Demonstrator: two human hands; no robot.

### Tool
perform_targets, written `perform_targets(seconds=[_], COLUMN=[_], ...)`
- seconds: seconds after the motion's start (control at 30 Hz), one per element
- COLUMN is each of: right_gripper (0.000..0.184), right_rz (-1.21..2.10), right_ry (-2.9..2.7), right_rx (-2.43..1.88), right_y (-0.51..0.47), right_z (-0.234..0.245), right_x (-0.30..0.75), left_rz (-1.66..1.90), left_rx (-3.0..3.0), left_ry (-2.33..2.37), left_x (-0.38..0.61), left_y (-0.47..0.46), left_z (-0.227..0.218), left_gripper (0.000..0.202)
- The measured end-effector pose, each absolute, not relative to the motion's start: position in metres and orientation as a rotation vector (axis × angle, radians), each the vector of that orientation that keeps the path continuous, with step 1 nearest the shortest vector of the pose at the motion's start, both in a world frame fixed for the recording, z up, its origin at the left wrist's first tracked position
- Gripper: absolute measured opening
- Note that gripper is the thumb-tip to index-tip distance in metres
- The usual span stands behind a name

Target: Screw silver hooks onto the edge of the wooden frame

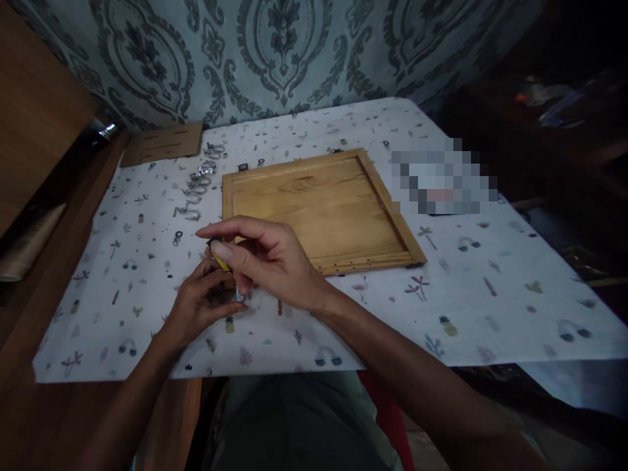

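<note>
My right hand (267, 258) is closed in a pinch around the top of a small tool with a yellow and black handle (218, 256), held near the front left corner of a wooden tray (343, 216). My left hand (203, 301) sits just below it with fingers curled around a small metal piece (240, 296) that I cannot make out. Both hands rest on a white cloth (466, 294) printed with small figures.
A row of metal hooks and rings (196, 193) lies left of the tray. A brown cardboard piece (164, 144) lies at the back left. Small dark fittings (243, 167) dot the cloth behind the tray. A patterned wall stands behind; a wooden panel (34, 124) at left.
</note>
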State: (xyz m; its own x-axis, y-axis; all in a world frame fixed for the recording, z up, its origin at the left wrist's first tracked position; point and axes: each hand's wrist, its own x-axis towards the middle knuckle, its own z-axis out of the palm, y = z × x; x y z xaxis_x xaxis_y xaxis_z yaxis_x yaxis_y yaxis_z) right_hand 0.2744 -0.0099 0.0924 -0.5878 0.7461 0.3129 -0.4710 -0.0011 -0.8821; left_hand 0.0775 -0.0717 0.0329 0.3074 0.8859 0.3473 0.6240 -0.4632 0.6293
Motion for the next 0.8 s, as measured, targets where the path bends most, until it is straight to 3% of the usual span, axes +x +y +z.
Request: perform_targets(seconds=[0.17, 0.4, 0.67, 0.8], right_gripper=[0.02, 0.028, 0.016, 0.027], right_rz=[1.72, 1.679, 1.682, 1.655], right_ry=[-1.361, -1.304, -1.418, -1.357], right_rx=[-0.261, -0.325, -0.295, -0.407], right_y=[-0.01, -0.011, -0.009, -0.01], right_z=[0.092, 0.091, 0.093, 0.093], right_x=[0.273, 0.271, 0.275, 0.273], left_rz=[0.959, 0.927, 0.965, 0.934], left_rx=[2.231, 2.185, 2.202, 2.23], left_ry=[1.383, 1.467, 1.366, 1.399], left_x=[0.077, 0.07, 0.077, 0.075], left_y=[-0.071, -0.073, -0.071, -0.071], left_z=[0.031, 0.021, 0.031, 0.028], left_gripper=[0.034, 0.046, 0.033, 0.041])
